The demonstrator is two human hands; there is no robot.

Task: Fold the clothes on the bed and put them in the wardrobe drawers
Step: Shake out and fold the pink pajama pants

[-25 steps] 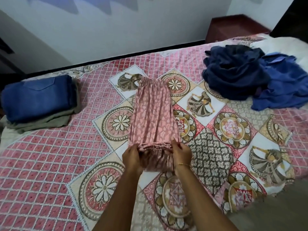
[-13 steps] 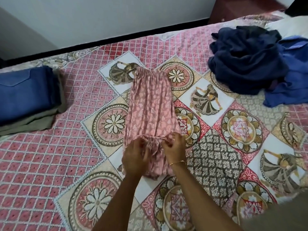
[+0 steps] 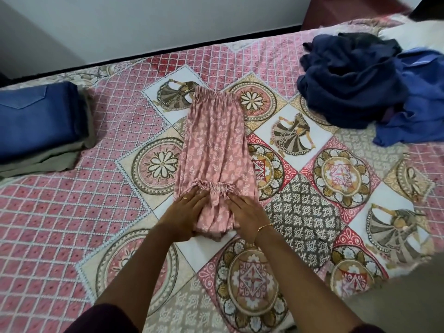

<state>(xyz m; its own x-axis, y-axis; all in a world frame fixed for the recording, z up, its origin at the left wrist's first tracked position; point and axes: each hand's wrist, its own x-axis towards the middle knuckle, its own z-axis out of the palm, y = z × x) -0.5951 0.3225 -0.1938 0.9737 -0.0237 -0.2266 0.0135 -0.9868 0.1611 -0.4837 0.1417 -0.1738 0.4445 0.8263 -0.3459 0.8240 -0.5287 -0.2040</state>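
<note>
The pink printed garment (image 3: 216, 152) lies lengthwise in the middle of the bed (image 3: 72, 212), its near end doubled over so a gathered hem sits across it. The left hand (image 3: 185, 217) presses flat on that folded end, fingers straight, gripping nothing; the right hand (image 3: 247, 215) does the same just beside it. Off to the left sits a folded stack topped by blue denim (image 3: 36, 121). Far right, a heap of dark blue clothes (image 3: 360, 80) lies unfolded.
</note>
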